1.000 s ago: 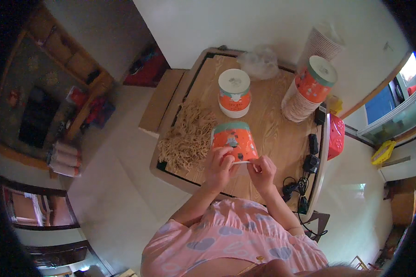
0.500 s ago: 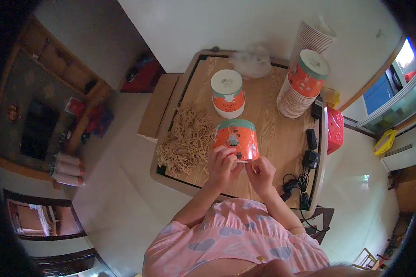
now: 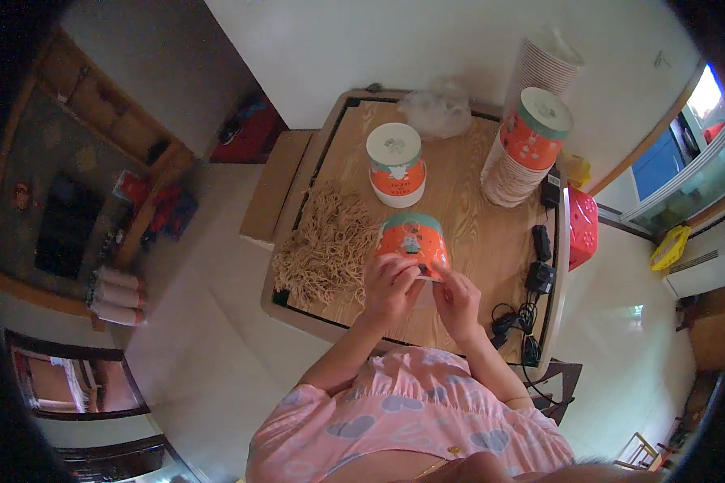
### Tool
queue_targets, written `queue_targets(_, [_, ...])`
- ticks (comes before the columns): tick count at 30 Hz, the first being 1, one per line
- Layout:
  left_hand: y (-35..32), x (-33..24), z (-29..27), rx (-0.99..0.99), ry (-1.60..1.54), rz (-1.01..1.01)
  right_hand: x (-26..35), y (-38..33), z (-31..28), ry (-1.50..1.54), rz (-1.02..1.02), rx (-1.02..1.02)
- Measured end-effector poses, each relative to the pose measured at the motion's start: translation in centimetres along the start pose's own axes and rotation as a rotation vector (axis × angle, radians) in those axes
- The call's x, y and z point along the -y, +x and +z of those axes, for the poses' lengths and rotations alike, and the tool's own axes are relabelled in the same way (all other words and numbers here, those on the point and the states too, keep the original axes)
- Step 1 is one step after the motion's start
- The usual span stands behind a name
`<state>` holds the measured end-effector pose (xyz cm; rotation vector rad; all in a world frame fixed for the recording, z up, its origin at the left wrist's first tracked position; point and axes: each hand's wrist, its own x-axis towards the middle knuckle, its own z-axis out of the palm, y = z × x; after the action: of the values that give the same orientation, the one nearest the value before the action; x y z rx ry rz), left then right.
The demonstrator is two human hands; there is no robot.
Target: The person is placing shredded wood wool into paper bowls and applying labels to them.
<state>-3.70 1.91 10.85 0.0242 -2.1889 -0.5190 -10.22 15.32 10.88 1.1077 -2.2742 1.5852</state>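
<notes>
An orange paper bucket (image 3: 411, 239) with a green band is held over the near middle of the table, its white rim toward me. My left hand (image 3: 391, 290) grips that rim on the left, fingers bent over the printed side. On the right, my right hand (image 3: 457, 299) pinches the same rim; whether a cord is between its fingers I cannot make out. Just left of my left hand lies a heap of beige cords (image 3: 326, 249). Beyond the held bucket stands another orange-and-white bucket (image 3: 396, 165), its pale round base upward.
At the back right, a stack of nested paper buckets (image 3: 514, 169) has an orange one on top. Behind it rises a taller white stack (image 3: 548, 64). A clear plastic bag (image 3: 435, 111) lies at the back. Black adapters and cables (image 3: 532, 298) line the right table edge.
The held bucket has tilted and shifted slightly, showing less of its side. My right fingers have moved up onto its printed side near the rim. The left hand stays at the rim.
</notes>
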Motion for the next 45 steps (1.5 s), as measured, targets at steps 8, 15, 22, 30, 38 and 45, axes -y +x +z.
queue_targets(8, [0.1,-0.4,0.2,0.061,0.016,-0.024,-1.5,-0.5,-0.3,0.004,0.018,0.103])
queue_targets(15, [-0.3,-0.4,0.4,0.058,0.027,-0.047,-1.0,-0.1,-0.2,0.020,0.160,0.049])
queue_targets(22, [-3.1,2.3,2.1,0.159,0.048,-0.350,-1.3,-0.3,-0.8,0.129,0.357,0.103])
queue_targets(30, [-8.3,4.5,4.4,0.280,-0.068,-0.810,-5.3,-1.8,1.5,0.595,0.463,0.163])
queue_targets(38, [-10.8,5.9,6.0,-0.133,-0.150,-0.615,-5.0,-3.0,3.1,0.766,0.644,0.251])
queue_targets(45, [-6.1,2.3,1.0,0.268,-1.362,-1.453,-4.5,-3.0,3.1,0.692,0.433,0.381])
